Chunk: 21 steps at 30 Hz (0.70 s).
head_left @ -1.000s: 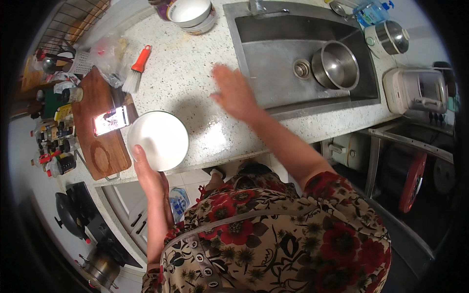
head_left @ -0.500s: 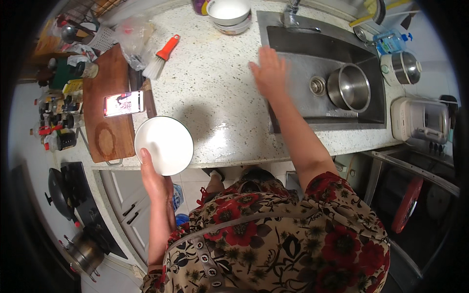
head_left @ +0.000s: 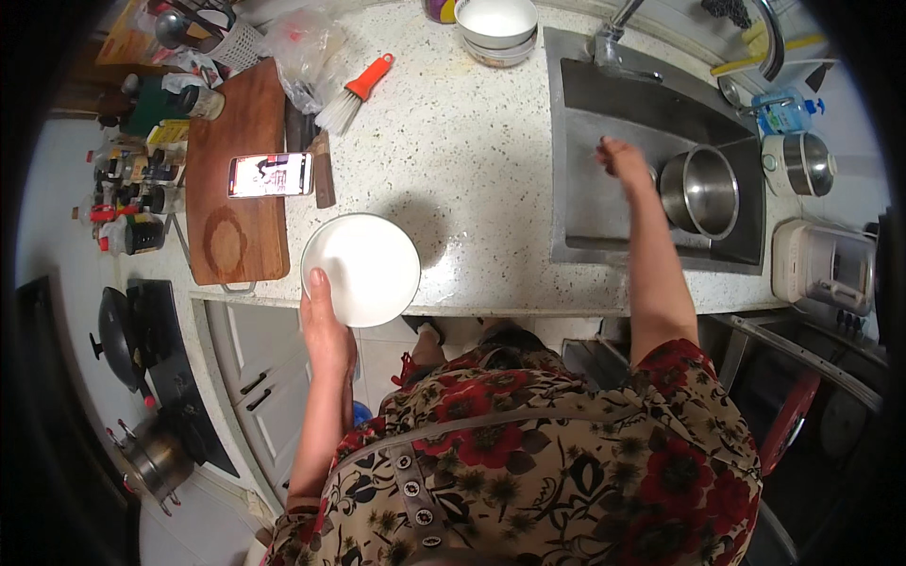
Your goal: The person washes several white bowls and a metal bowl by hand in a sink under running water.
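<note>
My left hand (head_left: 327,330) grips a round white bowl (head_left: 368,269), thumb over its rim and the other fingers beneath, hidden. The bowl is tilted so its inside faces up, held over the counter's front edge. My right hand (head_left: 625,162) hangs over the left part of the steel sink (head_left: 585,208), its fingers curled together with nothing visible in them. Right beside that hand, a steel pot (head_left: 700,191) stands in the sink and hides most of the drain.
Stacked bowls (head_left: 496,33) stand at the back of the counter. A red-handled brush (head_left: 363,87), a plastic bag (head_left: 304,58), a knife handle (head_left: 324,174) and a wooden cutting board (head_left: 231,132) with a phone (head_left: 271,175) lie left. A faucet (head_left: 613,47) rises behind the sink.
My right hand has moved from the sink's left edge to the right and inward over the basin, its spread fingers now curled. The bowl stays in my left hand. The whole view has shifted.
</note>
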Available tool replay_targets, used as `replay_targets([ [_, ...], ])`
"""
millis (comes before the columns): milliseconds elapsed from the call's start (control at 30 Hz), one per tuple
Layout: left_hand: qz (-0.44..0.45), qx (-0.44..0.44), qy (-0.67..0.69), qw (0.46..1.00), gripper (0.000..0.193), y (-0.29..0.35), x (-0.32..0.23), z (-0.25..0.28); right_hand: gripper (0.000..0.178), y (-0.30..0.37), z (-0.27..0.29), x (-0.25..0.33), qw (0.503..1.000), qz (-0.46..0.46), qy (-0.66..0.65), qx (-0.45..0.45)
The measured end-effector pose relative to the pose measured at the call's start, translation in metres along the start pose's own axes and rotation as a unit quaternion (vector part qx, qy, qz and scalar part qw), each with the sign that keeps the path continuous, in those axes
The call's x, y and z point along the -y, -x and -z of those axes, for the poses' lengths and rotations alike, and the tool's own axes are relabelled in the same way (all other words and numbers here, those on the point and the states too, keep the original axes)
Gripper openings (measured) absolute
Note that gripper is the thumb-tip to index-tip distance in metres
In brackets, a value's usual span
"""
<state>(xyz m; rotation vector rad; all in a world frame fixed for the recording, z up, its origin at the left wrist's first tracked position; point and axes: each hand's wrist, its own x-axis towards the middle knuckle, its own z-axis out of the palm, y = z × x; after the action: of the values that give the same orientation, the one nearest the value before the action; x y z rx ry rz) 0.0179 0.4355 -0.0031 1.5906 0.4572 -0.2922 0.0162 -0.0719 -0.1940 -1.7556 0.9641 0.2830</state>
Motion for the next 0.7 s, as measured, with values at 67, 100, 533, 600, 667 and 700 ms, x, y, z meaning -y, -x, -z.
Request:
replay_targets([
  [67, -0.013, 0.028, 0.024, 0.999, 0.072, 0.0, -0.002, -0.004, 0.042, 0.057, 0.015, 0.045, 0.978, 0.116, -0.173, -0.013],
  [100, -0.02, 0.03, 0.033, 0.999, 0.071, 0.002, -0.004, -0.007, 0.038, 0.091, 0.026, 0.079, 0.953, 0.143, -0.268, 0.016],
  [533, -0.022, 0.063, -0.028, 0.997, 0.069, 0.005, 0.002, -0.044, 0.028, 0.087, 0.025, -0.014, 0.972, 0.029, -0.234, 0.003],
  [600, -0.027, 0.065, -0.051, 0.996, 0.069, 0.007, 0.008, -0.056, 0.026, 0.099, 0.049, 0.004, 0.907, 0.086, -0.412, -0.003],
  [667, -0.023, 0.086, -0.038, 0.995, 0.068, 0.006, 0.01, -0.071, 0.024, 0.065, 0.079, -0.037, 0.914, 0.161, -0.288, -0.237],
  [700, -0.009, 0.103, -0.035, 0.994, 0.068, 0.003, 0.012, -0.073, 0.023, 0.05, 0.096, -0.057, 0.893, 0.192, -0.219, -0.344],
])
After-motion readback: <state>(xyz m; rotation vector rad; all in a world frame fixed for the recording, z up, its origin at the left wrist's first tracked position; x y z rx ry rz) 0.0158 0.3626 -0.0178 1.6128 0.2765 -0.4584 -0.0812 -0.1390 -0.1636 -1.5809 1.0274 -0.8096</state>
